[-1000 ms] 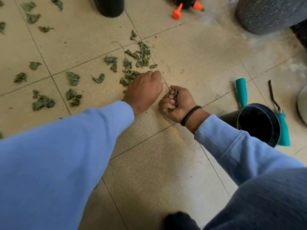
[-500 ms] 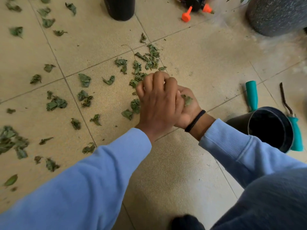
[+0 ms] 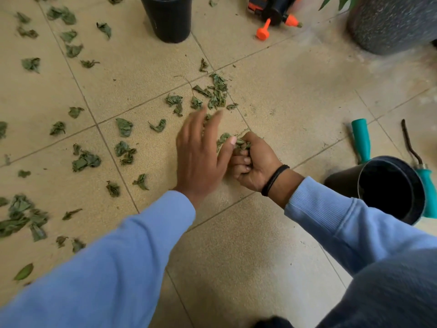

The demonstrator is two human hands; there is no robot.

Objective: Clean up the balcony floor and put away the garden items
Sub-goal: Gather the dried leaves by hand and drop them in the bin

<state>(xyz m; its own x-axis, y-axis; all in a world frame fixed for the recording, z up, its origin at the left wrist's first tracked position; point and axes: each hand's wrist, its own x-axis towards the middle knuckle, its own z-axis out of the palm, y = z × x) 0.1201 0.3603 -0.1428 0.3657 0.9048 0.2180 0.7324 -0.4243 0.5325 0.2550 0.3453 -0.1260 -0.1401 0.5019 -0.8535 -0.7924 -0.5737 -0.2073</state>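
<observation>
Right hand [image 3: 256,163] — fistful of leaves [image 3: 236,141]

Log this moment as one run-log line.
left hand: open over floor | right hand: gripping leaves | tipped pot: beside right arm

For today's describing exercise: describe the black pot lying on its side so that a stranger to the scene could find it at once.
Start at the person's right hand, which grips leaves. To its right a black pot lies tipped, its open mouth facing the camera, between two teal-handled tools. The other black pot, at the top, stands upright.
</observation>
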